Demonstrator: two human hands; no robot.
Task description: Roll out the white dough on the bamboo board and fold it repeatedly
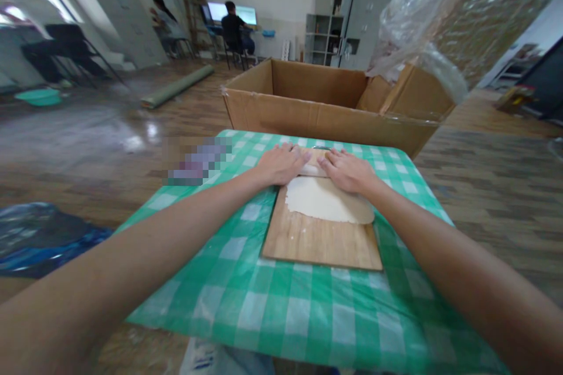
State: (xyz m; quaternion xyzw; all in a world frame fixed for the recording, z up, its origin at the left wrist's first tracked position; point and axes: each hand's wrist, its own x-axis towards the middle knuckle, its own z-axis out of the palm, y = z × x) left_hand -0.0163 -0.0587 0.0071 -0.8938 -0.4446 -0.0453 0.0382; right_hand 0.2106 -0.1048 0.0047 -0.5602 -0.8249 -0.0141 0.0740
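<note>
A flattened sheet of pale dough (328,202) with a ragged left edge lies on a wooden board (323,243). Across its far part runs a light-coloured rolling pin (313,170), seen only between my two hands. My left hand (282,164) is over the pin's left part, fingers pointing forward and inward. On the right part rests my right hand (346,170), its fingers bent over the pin. Both palms press down from above and cover the pin's ends. Behind the hands, a metal handle (322,147) shows at the board's far edge.
A green-and-white checked cloth (229,281) covers the table. Just past its far edge stands a large open cardboard box (316,114) with plastic wrap. A blurred-out flat item (197,162) lies at the table's left edge. People sit farther back near monitors.
</note>
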